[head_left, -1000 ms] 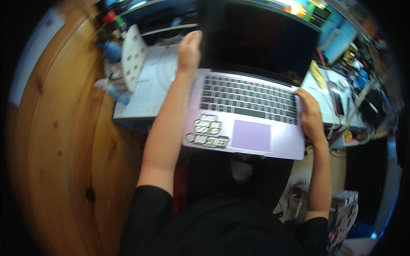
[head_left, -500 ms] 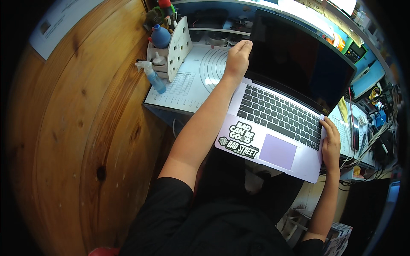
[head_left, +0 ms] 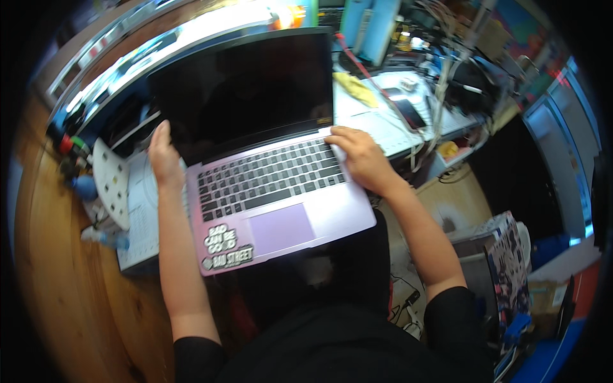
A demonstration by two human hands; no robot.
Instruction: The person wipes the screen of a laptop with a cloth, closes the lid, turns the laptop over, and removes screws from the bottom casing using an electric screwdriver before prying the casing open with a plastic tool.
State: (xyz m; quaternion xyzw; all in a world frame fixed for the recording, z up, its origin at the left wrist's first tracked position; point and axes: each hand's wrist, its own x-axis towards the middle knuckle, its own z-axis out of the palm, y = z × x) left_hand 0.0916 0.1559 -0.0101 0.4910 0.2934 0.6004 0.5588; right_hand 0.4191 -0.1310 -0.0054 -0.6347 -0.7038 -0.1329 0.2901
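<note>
An open laptop (head_left: 345, 214) with a pale purple base, black keys and a dark screen (head_left: 268, 89) is above my lap. Black-and-white stickers (head_left: 223, 246) are on the left of its palm rest. My left hand (head_left: 165, 159) grips the left side by the lower edge of the screen, with the fingers partly hidden behind it. Around the base's right edge, by the upper corner of the keyboard, my right hand (head_left: 363, 159) is closed, its fingertips on top and its thumb out of sight.
Behind the laptop runs a cluttered workbench with a yellow cloth (head_left: 356, 89), a dark phone-like device (head_left: 405, 110) and tangled cables (head_left: 444, 83). At left stand a white perforated organizer (head_left: 110, 179) and a spray bottle (head_left: 105, 237). A cardboard box (head_left: 548, 297) sits at lower right.
My view has swung to the right, so the bench and organizer appear further left. The laptop, still in both hands, appears further left and is slanted the other way.
</note>
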